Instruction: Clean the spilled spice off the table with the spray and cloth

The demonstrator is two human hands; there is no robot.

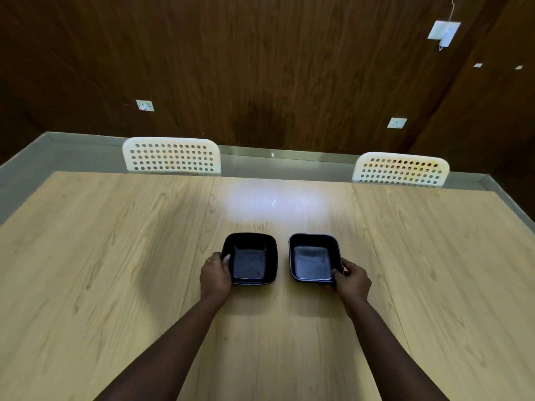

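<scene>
- At the near middle of the table (pixel 115 256), our left hand (pixel 215 274) grips the left rim of the left black dish (pixel 250 259), thumb hooked over the edge, fingers curled under.
- Our right hand (pixel 351 280) pinches the near right corner of the right black dish (pixel 314 257) the same way; the hands are well apart, each clamped on its own dish.
- Both dishes are squarish and shallow, side by side with a narrow strip of wood between them; they look empty apart from faint specks we cannot identify.
- Neither spray nor cloth is in view, so we cannot say which way they lie from our hands, nor which hand is nearer.
- No spilled spice shows on the wood either; a bright glare patch lies just beyond the dishes and could hide fine powder.
- We judge the cleaning proper not yet begun: the dishes probably want shifting aside first.
- Open wood runs wide to left and right and toward the far edge, so there is room to slide or set the dishes either way.
- Beyond the far edge stand the left white chair (pixel 172 156) and the right white chair (pixel 401 169), then a dark wood-panelled wall (pixel 260 68).
</scene>
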